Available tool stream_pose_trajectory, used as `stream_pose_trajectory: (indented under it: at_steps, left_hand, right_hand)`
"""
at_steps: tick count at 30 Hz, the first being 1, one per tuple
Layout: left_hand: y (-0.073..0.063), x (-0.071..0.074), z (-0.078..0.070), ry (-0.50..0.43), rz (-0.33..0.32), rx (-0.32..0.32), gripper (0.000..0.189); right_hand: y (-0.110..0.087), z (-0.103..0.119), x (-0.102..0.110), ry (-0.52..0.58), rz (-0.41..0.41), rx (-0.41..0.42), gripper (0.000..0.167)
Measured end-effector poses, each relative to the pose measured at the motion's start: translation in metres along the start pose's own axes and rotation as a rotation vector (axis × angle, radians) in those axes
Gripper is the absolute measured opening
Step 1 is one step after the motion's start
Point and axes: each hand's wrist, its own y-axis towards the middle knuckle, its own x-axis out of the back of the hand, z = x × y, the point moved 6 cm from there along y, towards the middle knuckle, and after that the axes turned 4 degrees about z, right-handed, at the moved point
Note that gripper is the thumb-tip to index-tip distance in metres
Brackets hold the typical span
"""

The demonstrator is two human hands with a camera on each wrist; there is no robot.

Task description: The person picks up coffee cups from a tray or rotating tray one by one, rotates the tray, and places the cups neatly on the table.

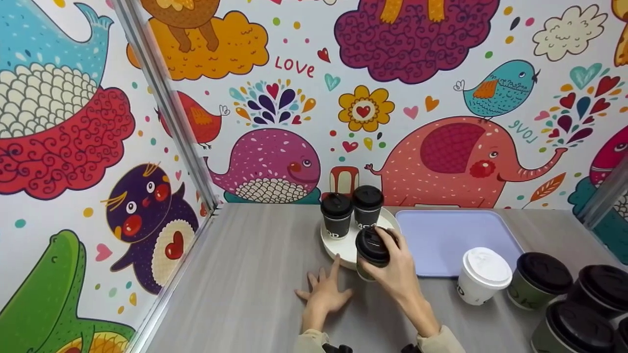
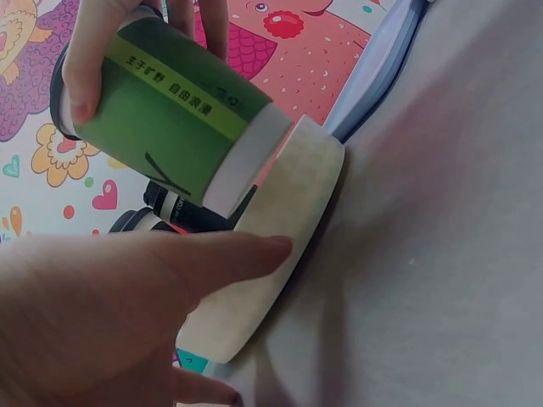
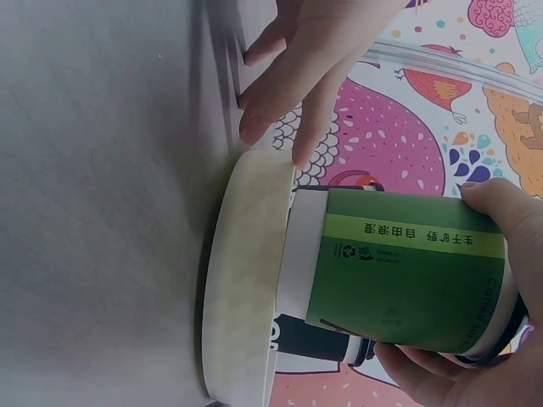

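My right hand (image 1: 395, 269) grips a green paper coffee cup (image 3: 399, 271) near its black lid, fingers and thumb around its upper part. The cup is held at the front rim of a round cream plate (image 1: 345, 251), its white base overlapping the rim in the right wrist view. Two black paper cups with black lids, a left one (image 1: 337, 223) and a right one (image 1: 368, 206), stand upright at the back of this plate. My left hand (image 1: 326, 296) has its fingers spread at the plate's front left, one fingertip right at the rim.
A lavender tray (image 1: 441, 242) lies right of the plate. At the right stand a white cup with white lid (image 1: 483, 277), a green cup with black lid (image 1: 537, 282) and several more black-lidded cups (image 1: 579, 328). A patterned wall (image 1: 274, 103) closes off the table's back.
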Motion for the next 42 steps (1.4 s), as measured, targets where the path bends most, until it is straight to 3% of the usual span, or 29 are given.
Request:
stream_pose_trajectory:
  at_steps: [18, 26, 42]
  left_hand:
    - [0.001, -0.001, 0.000, 0.004, -0.004, -0.003, 0.090]
    - [-0.002, 0.001, -0.001, 0.003, -0.006, 0.000, 0.089]
    - [-0.002, 0.002, 0.000, -0.001, -0.010, -0.007, 0.090]
  right_hand:
    - [-0.008, -0.002, 0.006, 0.016, 0.014, -0.027, 0.077]
    - [-0.011, -0.001, 0.008, -0.012, -0.019, -0.003, 0.076]
    - [-0.014, -0.002, 0.006, -0.001, 0.013, -0.024, 0.076]
